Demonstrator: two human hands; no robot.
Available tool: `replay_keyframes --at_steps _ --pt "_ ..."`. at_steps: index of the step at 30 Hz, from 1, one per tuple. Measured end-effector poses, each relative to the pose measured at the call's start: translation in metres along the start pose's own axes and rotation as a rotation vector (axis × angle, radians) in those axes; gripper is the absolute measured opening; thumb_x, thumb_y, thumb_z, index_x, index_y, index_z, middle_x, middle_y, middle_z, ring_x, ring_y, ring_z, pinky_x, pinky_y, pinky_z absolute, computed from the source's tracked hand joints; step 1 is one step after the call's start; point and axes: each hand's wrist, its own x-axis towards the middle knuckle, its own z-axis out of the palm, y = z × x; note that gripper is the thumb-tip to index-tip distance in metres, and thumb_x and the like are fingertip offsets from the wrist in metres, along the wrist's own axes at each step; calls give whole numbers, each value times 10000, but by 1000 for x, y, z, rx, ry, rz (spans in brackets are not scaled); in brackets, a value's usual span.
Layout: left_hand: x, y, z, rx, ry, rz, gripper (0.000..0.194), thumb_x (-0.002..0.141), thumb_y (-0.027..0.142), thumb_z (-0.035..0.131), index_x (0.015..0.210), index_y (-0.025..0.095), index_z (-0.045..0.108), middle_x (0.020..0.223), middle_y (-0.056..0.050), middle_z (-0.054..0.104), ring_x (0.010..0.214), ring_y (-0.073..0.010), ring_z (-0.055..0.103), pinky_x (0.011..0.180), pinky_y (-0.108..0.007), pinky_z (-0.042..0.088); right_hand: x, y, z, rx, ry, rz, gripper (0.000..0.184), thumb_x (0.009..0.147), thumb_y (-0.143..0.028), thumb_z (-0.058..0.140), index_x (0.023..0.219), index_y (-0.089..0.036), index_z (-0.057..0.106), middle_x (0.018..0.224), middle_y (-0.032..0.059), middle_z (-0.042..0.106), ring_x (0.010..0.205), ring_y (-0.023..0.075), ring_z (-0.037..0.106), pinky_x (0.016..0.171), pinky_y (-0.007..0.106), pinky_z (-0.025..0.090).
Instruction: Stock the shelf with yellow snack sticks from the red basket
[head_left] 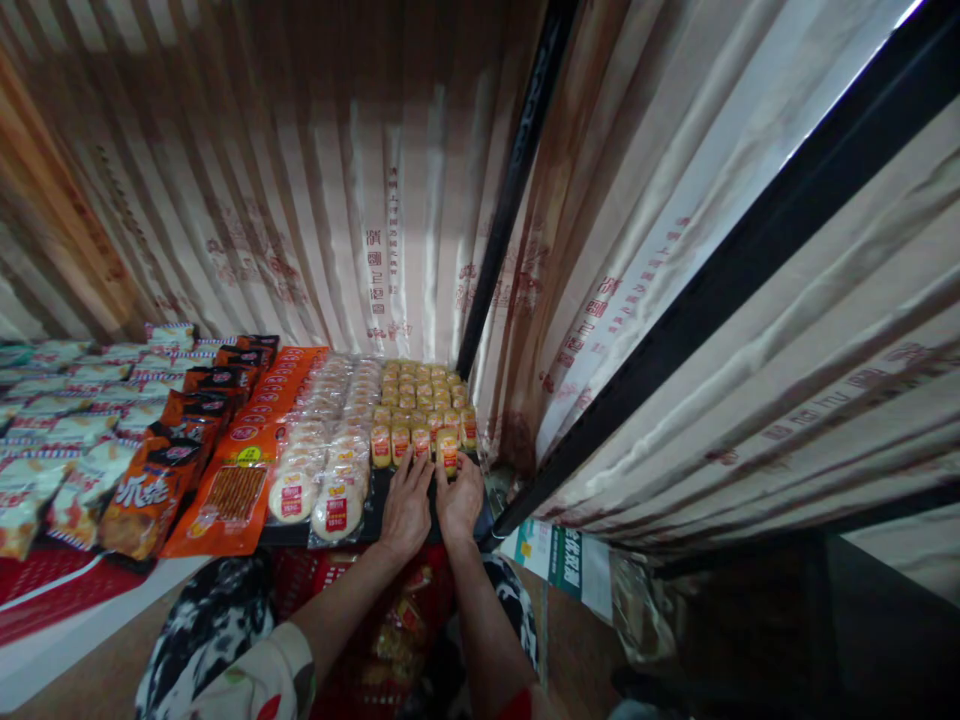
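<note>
My right hand (459,498) holds a small yellow snack packet (448,455) with a red label, thumb and fingers on its sides, at the front of the rows. Just to the left, my left hand (407,505) has its fingers stretched forward, the tips against the front of the neighbouring small packets (400,445). Rows of these yellow packets stand close together behind both hands on a dark shelf (379,500). Beside them on the left lie round white cakes (337,510) in clear wrappers with red labels.
Orange snack bags (229,500), dark orange bags (146,500) and pale packets (90,480) fill the shelf's left. A red basket (322,570) with yellow packets (397,640) sits below my arms. Black posts (510,200) and printed curtains (390,220) stand behind and right.
</note>
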Motion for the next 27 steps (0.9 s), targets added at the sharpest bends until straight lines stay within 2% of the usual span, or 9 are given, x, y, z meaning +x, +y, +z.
replay_keyframes --at_steps 9,17,22,27 --pt "0 -4 5 -24 -18 -21 573 762 21 346 1319 115 440 1415 -112 408 1384 -217 205 1088 -476 304 10 0 8 43 -11 8 340 836 -350 458 1061 -117 563 937 135 604 909 250 542 838 368 415" --pt "-1 -5 8 -20 -36 -28 552 757 17 354 1295 76 461 1405 -151 411 1366 -228 255 1091 -474 303 13 -2 12 104 -62 73 350 816 -347 485 1061 -113 571 954 134 581 866 244 567 766 358 455" --pt "-1 -7 10 -49 9 -15 553 761 23 364 1298 112 462 1407 -137 411 1364 -221 264 1085 -487 313 8 0 11 176 -43 43 360 829 -349 462 1105 -137 555 986 124 574 879 226 565 747 351 473" --pt "-1 -7 10 -30 -8 -16 558 761 34 358 1308 93 450 1415 -137 400 1371 -219 243 1094 -470 304 5 -1 8 159 -33 23 342 840 -310 433 1111 -146 560 1004 124 573 914 223 553 776 365 471"
